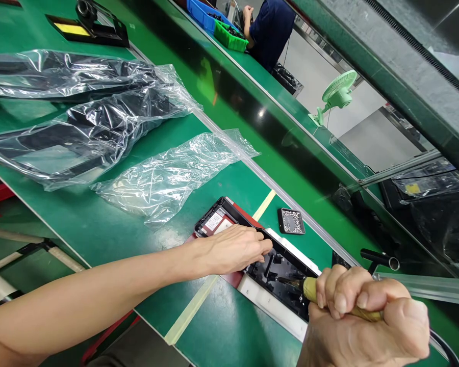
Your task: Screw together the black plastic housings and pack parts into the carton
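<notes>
My right hand (363, 316) is wrapped round the yellow handle of a soldering iron (310, 290), its dark tip over the inside of a long black housing (290, 280). On the housing's left part lies my left hand (229, 250), fingers bent and pressed together at its inner edge; whatever they hold is hidden. The housing rests between white blocks (271, 300) and has a white label (214, 220) and a red edge at its far left end. Small black posts stand inside it. A square black tray of small silver screws (291, 221) sits just beyond.
Clear plastic bags, an unfilled-looking one (168, 178) and others around black frames (110, 122), lie left. A soldering stand (87, 25) is at upper left. Behind the green divider are a green fan (338, 92), blue and green bins (229, 36), and a person in dark clothing (271, 30).
</notes>
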`<action>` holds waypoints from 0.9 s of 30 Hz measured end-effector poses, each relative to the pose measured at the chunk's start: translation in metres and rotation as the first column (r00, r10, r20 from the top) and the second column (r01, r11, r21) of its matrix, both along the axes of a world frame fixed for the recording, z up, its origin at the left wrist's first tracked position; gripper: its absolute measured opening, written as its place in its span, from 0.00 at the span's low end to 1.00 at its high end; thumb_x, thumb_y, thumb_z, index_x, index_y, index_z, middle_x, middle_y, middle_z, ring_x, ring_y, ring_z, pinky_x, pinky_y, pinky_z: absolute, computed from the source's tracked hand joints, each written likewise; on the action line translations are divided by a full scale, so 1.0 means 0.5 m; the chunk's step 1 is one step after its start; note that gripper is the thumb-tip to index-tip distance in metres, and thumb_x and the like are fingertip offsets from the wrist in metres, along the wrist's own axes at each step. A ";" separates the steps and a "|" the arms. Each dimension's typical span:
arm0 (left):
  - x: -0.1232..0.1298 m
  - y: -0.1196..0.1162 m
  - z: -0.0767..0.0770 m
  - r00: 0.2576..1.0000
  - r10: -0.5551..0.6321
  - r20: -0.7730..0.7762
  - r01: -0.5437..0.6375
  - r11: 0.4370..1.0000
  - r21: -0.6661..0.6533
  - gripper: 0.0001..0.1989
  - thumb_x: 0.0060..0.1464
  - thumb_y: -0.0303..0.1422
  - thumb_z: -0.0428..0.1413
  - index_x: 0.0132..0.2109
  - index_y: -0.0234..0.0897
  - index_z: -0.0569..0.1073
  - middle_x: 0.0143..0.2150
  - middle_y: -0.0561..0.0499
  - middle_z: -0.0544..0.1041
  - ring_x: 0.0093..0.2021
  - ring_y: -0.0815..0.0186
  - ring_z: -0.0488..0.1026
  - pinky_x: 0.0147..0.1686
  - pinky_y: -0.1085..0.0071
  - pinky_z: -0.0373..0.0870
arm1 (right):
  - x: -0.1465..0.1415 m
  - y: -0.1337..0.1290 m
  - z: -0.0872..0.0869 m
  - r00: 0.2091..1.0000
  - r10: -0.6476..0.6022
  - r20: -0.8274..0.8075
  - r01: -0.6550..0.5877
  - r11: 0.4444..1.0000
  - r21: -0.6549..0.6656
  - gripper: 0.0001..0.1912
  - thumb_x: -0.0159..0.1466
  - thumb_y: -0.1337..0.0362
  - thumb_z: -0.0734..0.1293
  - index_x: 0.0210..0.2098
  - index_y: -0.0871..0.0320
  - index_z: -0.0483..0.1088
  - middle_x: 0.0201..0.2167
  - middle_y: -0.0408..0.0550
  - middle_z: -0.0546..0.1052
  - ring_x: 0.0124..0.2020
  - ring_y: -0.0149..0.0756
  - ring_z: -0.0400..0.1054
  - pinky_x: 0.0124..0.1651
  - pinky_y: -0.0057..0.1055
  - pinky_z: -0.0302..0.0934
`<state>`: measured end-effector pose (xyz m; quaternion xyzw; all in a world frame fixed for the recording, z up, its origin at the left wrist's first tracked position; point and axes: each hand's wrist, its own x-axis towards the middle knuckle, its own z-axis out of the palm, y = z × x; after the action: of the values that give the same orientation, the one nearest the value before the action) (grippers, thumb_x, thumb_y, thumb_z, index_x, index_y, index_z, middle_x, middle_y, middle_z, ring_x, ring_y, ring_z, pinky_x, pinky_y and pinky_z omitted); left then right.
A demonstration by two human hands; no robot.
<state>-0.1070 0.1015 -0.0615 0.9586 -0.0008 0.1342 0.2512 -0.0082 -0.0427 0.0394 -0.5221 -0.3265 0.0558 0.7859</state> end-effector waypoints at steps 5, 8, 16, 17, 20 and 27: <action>0.001 0.001 -0.001 1.000 -0.010 0.019 0.010 0.999 -0.046 0.05 0.70 0.33 0.51 0.44 0.39 0.70 0.33 0.50 0.73 0.32 0.63 0.73 0.29 0.69 0.61 | -0.001 0.000 0.004 1.000 0.005 -0.007 -0.005 1.000 -0.017 0.17 0.63 0.67 0.56 0.18 0.56 0.61 0.11 0.39 0.62 0.09 0.28 0.50 0.11 0.27 0.52; 0.001 0.001 -0.002 1.000 -0.010 0.027 0.011 0.998 -0.060 0.06 0.70 0.33 0.50 0.43 0.39 0.70 0.33 0.50 0.73 0.32 0.63 0.73 0.30 0.69 0.62 | 0.000 -0.001 0.003 1.000 0.007 -0.001 -0.007 1.000 -0.010 0.17 0.63 0.67 0.57 0.18 0.57 0.60 0.11 0.39 0.62 0.09 0.28 0.50 0.12 0.26 0.52; 0.002 0.001 -0.007 0.998 -0.011 0.054 0.014 0.998 -0.054 0.05 0.70 0.33 0.51 0.43 0.39 0.69 0.33 0.50 0.73 0.31 0.63 0.73 0.29 0.69 0.62 | 0.004 -0.002 -0.002 1.000 0.004 0.003 -0.004 1.000 -0.002 0.17 0.63 0.67 0.56 0.18 0.57 0.60 0.10 0.39 0.61 0.09 0.26 0.49 0.12 0.25 0.52; 0.002 0.001 -0.008 0.998 -0.011 0.055 0.013 0.999 -0.050 0.05 0.70 0.33 0.51 0.43 0.39 0.69 0.33 0.51 0.73 0.31 0.63 0.73 0.29 0.69 0.61 | 0.004 -0.002 -0.003 1.000 -0.005 0.003 0.005 1.000 0.002 0.17 0.63 0.67 0.55 0.18 0.56 0.59 0.10 0.39 0.61 0.09 0.26 0.49 0.12 0.25 0.52; 0.002 0.001 -0.009 1.000 -0.008 0.029 0.008 1.000 -0.019 0.05 0.70 0.33 0.51 0.44 0.39 0.69 0.33 0.51 0.74 0.31 0.62 0.73 0.27 0.67 0.58 | 0.004 -0.001 -0.004 1.000 -0.016 0.008 0.016 1.000 0.011 0.17 0.62 0.68 0.54 0.18 0.56 0.60 0.10 0.39 0.61 0.09 0.27 0.48 0.11 0.25 0.51; 0.002 -0.001 -0.004 1.000 -0.007 -0.003 0.008 1.000 0.004 0.05 0.70 0.34 0.50 0.44 0.39 0.68 0.35 0.51 0.75 0.31 0.62 0.73 0.25 0.65 0.53 | 0.001 -0.002 -0.001 1.000 -0.001 -0.005 0.001 1.000 -0.012 0.16 0.62 0.68 0.55 0.18 0.56 0.60 0.10 0.39 0.61 0.10 0.27 0.49 0.12 0.26 0.51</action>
<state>-0.1059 0.1011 -0.0634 0.9593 -0.0043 0.1319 0.2498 -0.0077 -0.0437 0.0389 -0.5270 -0.3237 0.0589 0.7836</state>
